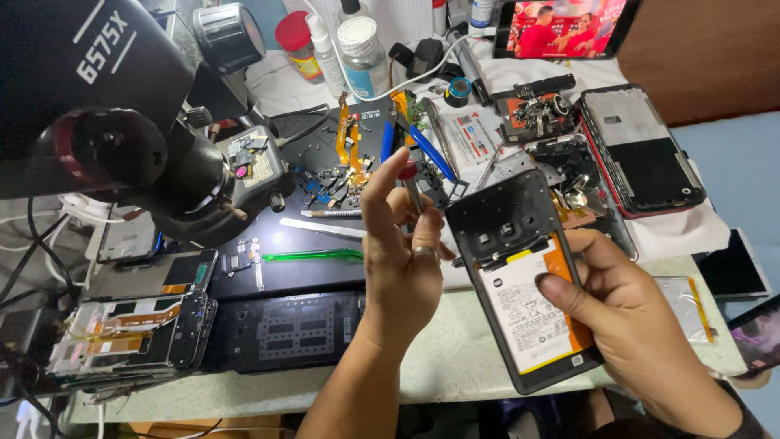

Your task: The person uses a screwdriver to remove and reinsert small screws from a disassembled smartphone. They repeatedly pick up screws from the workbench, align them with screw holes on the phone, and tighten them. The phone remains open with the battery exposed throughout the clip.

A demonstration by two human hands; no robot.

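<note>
Cluttered repair bench point(455, 358), right hand point(626, 317) gripping opened phone point(524, 276), left hand point(402, 244) pinching screwdriver point(410, 183)

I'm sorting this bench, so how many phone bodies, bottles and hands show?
Opened phone bodies: 3, one with the battery in the right hand, one red-edged, one at the left edge.
Bottles and jars: 3, red-lidded, slim, white-capped.
Hands: 2, with the left hand.
Total: 8.

The opened phone point(524, 280) has a matt black plastic frame around a smooth white-and-orange battery wrap, the tweezers point(413, 193) look like bright metal, the work mat point(284, 268) is glossy black, and the surface point(455, 358) is dull pale green.
</note>
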